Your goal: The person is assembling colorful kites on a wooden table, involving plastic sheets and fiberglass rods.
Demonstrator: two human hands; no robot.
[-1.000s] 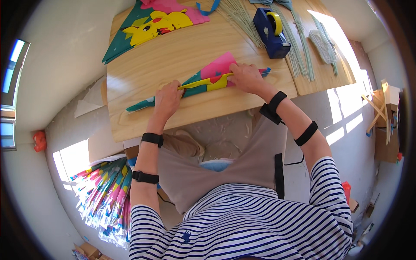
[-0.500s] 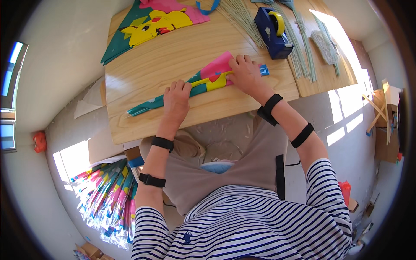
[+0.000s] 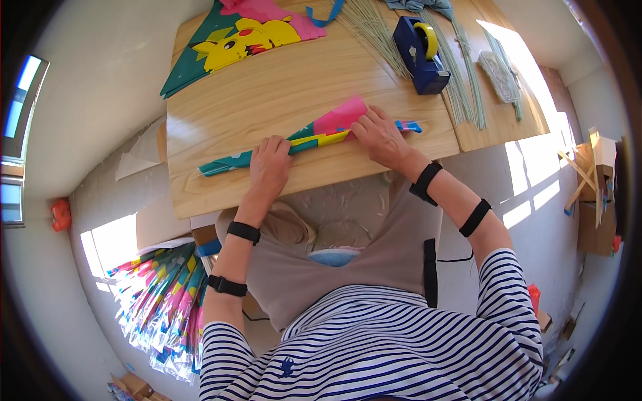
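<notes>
A printed kite [image 3: 313,141] in green, pink and yellow lies rolled into a narrow bundle across the near part of the wooden table [image 3: 234,120]. My left hand [image 3: 269,164] presses its curled fingers on the green part. Farther right, my right hand [image 3: 380,139] grips the roll near its blue-tipped end, fingers bent over the upper edge. A loose pink flap stands up between the hands. The fingertips under the roll are hidden. Flat kites [image 3: 254,43] with a yellow cartoon figure lie stacked at the far left of the table.
A blue tape dispenser [image 3: 418,57] with yellow tape stands at the far right, among bundles of thin pale rods [image 3: 371,33]. Beyond it lies a clear plastic box [image 3: 498,75]. Many rolled kites in clear sleeves [image 3: 164,304] are heaped at the lower left.
The kite is rolled tighter; less of its yellow part shows, and the pink flap has shifted right. My right hand has moved slightly down and nearer me; my left stays on the green part.
</notes>
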